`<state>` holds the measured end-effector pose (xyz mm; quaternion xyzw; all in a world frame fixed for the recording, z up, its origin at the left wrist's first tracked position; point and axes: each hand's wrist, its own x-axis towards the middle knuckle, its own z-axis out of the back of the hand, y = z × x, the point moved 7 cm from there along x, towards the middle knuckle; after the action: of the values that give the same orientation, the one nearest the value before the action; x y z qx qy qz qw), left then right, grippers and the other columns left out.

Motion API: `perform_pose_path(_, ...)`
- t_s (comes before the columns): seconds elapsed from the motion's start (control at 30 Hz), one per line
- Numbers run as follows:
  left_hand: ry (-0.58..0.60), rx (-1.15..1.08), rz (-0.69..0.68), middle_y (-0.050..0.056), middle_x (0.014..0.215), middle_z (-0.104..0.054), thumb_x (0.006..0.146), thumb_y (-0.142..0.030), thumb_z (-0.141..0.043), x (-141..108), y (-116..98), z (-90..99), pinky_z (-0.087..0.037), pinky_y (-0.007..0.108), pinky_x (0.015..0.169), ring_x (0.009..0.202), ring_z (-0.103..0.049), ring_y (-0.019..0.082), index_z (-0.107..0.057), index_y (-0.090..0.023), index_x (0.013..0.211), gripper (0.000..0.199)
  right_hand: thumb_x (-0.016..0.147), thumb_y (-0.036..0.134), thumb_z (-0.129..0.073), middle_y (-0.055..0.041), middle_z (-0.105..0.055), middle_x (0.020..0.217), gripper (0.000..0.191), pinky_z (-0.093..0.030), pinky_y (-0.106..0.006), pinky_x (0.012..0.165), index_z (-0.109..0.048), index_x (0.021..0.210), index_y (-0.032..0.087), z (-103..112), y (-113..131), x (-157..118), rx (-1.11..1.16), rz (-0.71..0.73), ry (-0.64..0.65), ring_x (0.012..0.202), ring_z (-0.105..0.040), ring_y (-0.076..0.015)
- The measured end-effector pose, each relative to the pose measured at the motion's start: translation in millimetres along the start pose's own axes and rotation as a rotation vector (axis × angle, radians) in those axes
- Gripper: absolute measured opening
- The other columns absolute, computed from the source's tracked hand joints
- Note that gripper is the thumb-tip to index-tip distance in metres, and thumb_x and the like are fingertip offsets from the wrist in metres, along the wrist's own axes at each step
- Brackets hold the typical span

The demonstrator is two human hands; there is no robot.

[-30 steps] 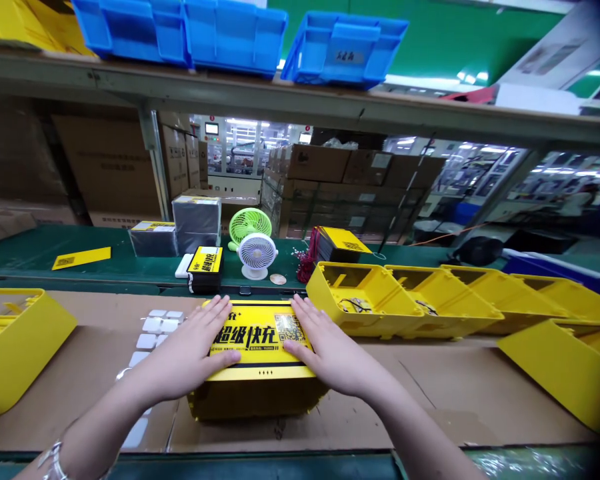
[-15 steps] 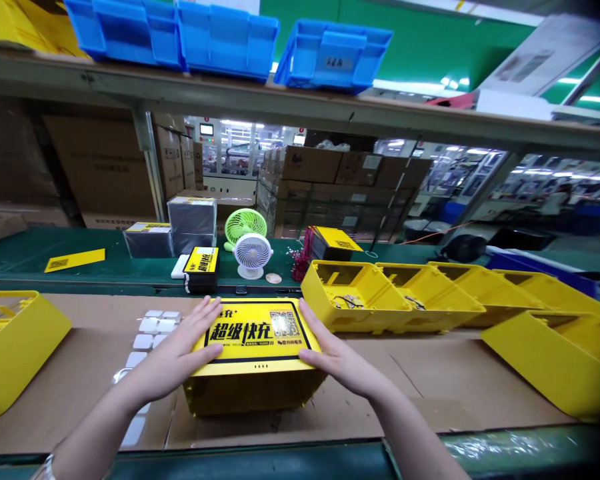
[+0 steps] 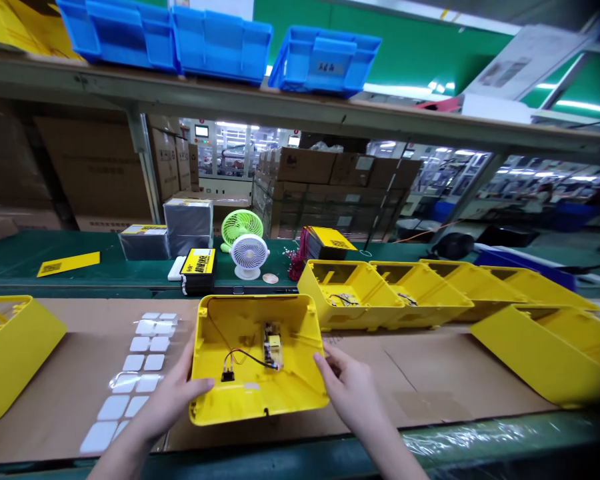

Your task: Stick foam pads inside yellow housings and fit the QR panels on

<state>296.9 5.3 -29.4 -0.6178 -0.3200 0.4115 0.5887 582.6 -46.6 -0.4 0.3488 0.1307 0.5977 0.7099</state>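
Left of the yellow case (image 3: 290, 383), white pads (image 3: 145, 363) lie on the cardboard (image 3: 420, 373). My left hand (image 3: 166, 400) grasps the case's near rim, thumb inside. The case now sits open side up, printed face gone, circuit board (image 3: 273, 345) exposed. My right hand (image 3: 347, 387) touches its right wall; grip cannot be told.

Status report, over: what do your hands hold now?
Left hand and right hand on open yellow plastic housing, circuit board inside. White square pads beside left hand.

Left hand (image 3: 165, 400), right hand (image 3: 347, 390) — gripping yellow plastic housing (image 3: 245, 393), circuit board (image 3: 273, 345) inside
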Motion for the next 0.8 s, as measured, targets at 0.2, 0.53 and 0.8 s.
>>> perform_pose_path(0.2,0.073,0.017,0.003,0.007,0.144,-0.035,0.077,-0.014,-0.037,20.4,-9.9,-47.2,-0.038,0.036,0.104,0.125,-0.042,0.020,-0.002,-0.019,0.144,0.076,0.085,0.033,-0.049,-0.0061,-0.037,0.140,0.056,-0.026,-0.049,0.105,-0.032,0.138,0.020,-19.2,79.4,-48.3,-0.372,0.536,-0.204,0.129,-0.030,-0.0292)
perform_pose_path(0.53,0.227,-0.146,-0.034,0.011,0.149,-0.021,0.089,-0.052,-0.035,30.8,-3.6,-112.9,-0.021,0.036,0.113,0.135,-0.024,0.021,0.003,-0.014,0.144,0.077,0.081,0.025,-0.049,-0.0008,-0.063,0.113,0.062,-0.022,-0.049,0.095,-0.029,0.140,0.026,-48.3,78.5,-75.5,-0.441,0.623,-0.353,0.097,-0.055,-0.0270)
perform_pose_path(0.8,0.367,-0.103,-0.024,0.008,0.144,-0.033,0.084,-0.051,-0.048,28.8,35.0,-132.8,-0.023,0.038,0.112,0.134,-0.028,0.020,-0.030,-0.019,0.139,0.066,0.084,0.022,-0.055,-0.0024,-0.063,0.107,0.059,-0.027,-0.047,0.094,-0.033,0.137,0.032,0.6,7.8,-63.6,-0.611,0.487,-0.314,0.092,-0.055,-0.0229)
